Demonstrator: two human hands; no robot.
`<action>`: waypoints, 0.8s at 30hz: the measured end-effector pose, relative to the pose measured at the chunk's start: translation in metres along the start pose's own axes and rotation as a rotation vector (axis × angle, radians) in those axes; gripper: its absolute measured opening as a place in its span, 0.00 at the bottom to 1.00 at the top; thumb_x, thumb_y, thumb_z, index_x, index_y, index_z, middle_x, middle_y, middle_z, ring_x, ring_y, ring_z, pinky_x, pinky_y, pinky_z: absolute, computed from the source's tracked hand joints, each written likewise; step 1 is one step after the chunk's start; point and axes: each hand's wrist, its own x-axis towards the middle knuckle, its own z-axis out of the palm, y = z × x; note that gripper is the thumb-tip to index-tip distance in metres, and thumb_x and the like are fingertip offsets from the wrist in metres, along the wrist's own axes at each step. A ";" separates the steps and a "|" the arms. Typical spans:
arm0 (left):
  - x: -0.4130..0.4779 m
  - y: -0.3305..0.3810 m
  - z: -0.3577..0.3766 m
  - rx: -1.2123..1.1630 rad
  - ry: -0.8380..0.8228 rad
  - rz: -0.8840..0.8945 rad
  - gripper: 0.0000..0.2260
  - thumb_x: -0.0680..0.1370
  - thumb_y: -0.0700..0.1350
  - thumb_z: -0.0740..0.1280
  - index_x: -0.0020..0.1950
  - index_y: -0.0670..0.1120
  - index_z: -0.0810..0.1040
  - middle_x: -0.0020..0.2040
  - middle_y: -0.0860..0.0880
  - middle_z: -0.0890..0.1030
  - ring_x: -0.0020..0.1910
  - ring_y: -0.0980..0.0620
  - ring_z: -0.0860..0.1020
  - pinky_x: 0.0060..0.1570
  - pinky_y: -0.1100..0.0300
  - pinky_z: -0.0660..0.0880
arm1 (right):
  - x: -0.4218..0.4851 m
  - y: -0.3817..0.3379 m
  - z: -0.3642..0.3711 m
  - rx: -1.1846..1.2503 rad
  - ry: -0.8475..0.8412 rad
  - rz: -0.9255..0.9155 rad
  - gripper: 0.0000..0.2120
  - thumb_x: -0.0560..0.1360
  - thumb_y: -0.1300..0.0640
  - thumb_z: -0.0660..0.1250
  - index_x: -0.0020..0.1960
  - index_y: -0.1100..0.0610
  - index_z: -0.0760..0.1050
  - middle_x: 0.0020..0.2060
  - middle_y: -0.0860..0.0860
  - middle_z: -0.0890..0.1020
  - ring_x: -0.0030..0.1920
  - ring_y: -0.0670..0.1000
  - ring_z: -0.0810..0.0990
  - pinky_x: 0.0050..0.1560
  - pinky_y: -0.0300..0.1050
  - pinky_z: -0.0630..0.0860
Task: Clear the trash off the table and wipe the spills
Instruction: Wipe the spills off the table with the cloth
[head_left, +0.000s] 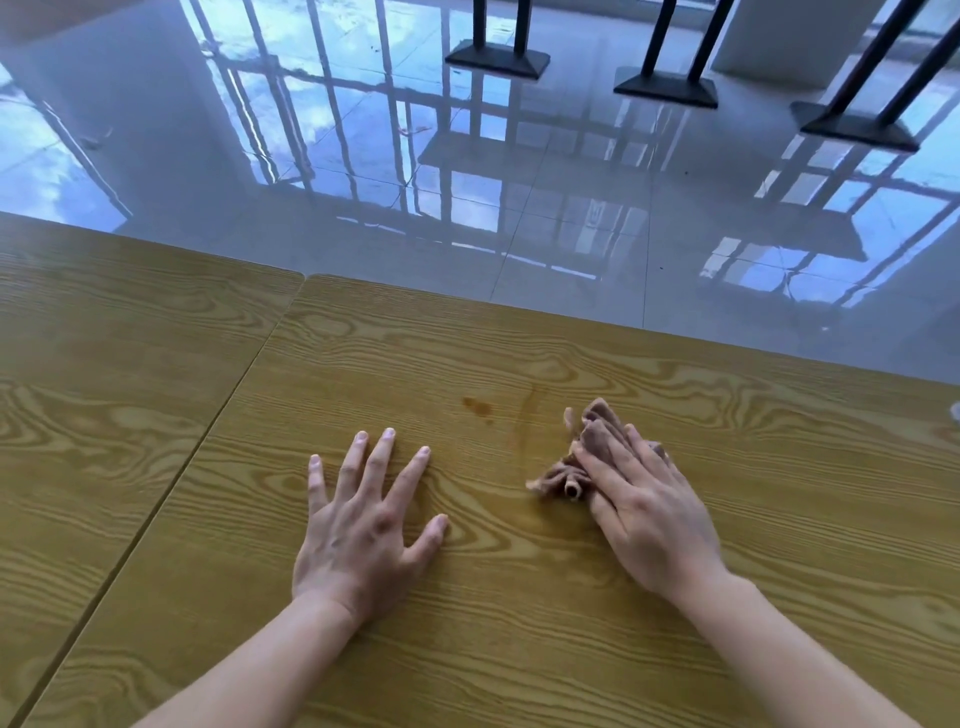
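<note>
Head view looks down on a crumpled brown cloth (589, 441) lying on the wooden table (519, 597), pinned under the right hand (641, 512); most of the cloth is covered by that hand, so only its bunched far end beyond the fingertips and a rolled fold poking out on the thumb side can be seen, and how much of it lies under the palm cannot be told. The right hand lies flat with its fingers stretched and close together, pressing down on the cloth rather than gripping it. Just left of the cloth, touching neither hand, a small brown spill (479, 406) marks the tabletop, and beside it a faint brownish streak (527, 415) runs toward the near edge; its exact outline is hard to make out against the wood grain. The left hand (358, 525) rests palm down on the bare wood, fingers spread apart, holding nothing, near the spill but short of it. A seam (228, 389) divides this table from a second one (104, 364) at the left. Beyond the far edge lies a glossy tiled floor (571, 218) with black table bases (497, 57) cut off at the top of the frame
</note>
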 end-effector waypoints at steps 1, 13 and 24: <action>0.000 0.001 0.000 0.004 -0.003 -0.001 0.32 0.75 0.71 0.50 0.77 0.59 0.56 0.79 0.48 0.56 0.78 0.46 0.49 0.72 0.33 0.47 | 0.024 -0.004 -0.005 0.022 0.009 0.102 0.25 0.81 0.42 0.47 0.78 0.39 0.54 0.80 0.42 0.50 0.80 0.51 0.47 0.78 0.49 0.43; 0.000 0.000 -0.001 -0.025 0.008 -0.003 0.32 0.74 0.71 0.52 0.76 0.59 0.58 0.78 0.48 0.58 0.78 0.46 0.51 0.71 0.32 0.50 | -0.016 -0.018 0.010 -0.039 0.010 -0.232 0.24 0.83 0.41 0.46 0.79 0.40 0.51 0.80 0.43 0.50 0.80 0.51 0.46 0.78 0.50 0.46; -0.003 0.002 -0.006 -0.132 0.066 -0.056 0.25 0.76 0.62 0.55 0.72 0.57 0.66 0.76 0.47 0.63 0.77 0.48 0.55 0.73 0.36 0.50 | 0.008 -0.068 0.019 -0.022 0.064 -0.215 0.25 0.83 0.40 0.47 0.79 0.42 0.53 0.80 0.45 0.51 0.80 0.53 0.46 0.78 0.53 0.46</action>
